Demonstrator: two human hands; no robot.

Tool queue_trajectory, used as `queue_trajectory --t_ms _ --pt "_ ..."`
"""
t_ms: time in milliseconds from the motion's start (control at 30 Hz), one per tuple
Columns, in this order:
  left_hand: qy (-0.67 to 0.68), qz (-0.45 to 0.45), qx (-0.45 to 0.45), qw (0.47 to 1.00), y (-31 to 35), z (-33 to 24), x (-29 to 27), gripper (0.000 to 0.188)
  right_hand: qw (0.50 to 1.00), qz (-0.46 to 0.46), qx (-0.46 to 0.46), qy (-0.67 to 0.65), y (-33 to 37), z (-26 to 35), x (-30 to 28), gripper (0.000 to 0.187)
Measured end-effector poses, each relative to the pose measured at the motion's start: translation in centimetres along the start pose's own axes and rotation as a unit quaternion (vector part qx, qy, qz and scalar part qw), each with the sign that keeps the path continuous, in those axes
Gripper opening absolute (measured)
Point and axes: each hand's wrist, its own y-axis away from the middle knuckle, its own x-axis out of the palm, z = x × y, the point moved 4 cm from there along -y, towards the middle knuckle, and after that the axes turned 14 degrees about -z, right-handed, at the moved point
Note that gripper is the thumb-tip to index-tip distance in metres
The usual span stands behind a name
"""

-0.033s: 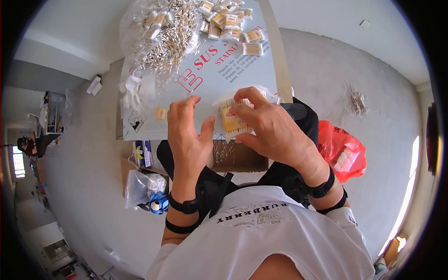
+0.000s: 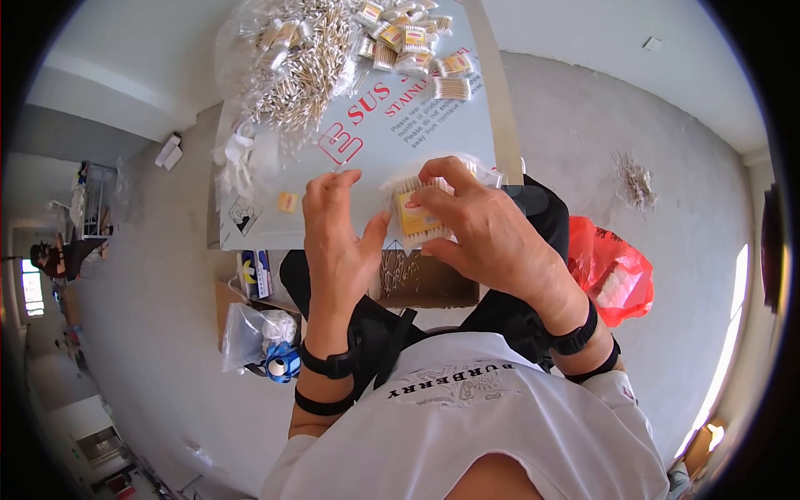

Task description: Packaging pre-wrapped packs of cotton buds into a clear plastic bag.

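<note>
A clear plastic pack of cotton swabs (image 2: 419, 223) with a yellow label lies at the near edge of the table sheet (image 2: 367, 158). My right hand (image 2: 492, 233) grips it from the right, with curled fingers over its top and the thumb at its near side. To the left of the pack, my left hand (image 2: 336, 237) is raised and holds nothing; its thumb stands apart from its bent fingers, the thumb tip close to the pack. A small yellow label card (image 2: 287, 202) rests on the sheet left of that hand.
A heap of loose cotton swabs (image 2: 308, 71) covers the far left, beside several filled packs (image 2: 414, 40). An open cardboard box (image 2: 433, 287) with swabs sits below the near edge. A red plastic bag (image 2: 612, 262) and scattered swabs (image 2: 636, 183) lie on the floor at right.
My left hand has shifted slightly right, its thumb closer to the pack. My right hand keeps its hold on the pack.
</note>
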Motion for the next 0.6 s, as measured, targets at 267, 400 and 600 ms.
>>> queue_trajectory --t_ms 267,400,600 --pt "0.102 0.000 -0.077 0.992 0.6 1.9 2.4 0.014 1.000 -0.004 0.011 -0.017 -0.2 -0.1 0.3 0.044" --pt "0.165 -0.067 -0.061 0.982 0.6 1.1 2.2 0.015 0.999 -0.012 -0.018 -0.027 0.0 -0.6 0.5 0.043" --pt "0.244 -0.013 -0.059 0.968 0.3 1.3 1.9 0.015 0.998 0.013 0.013 -0.062 -1.0 -0.4 1.0 0.040"
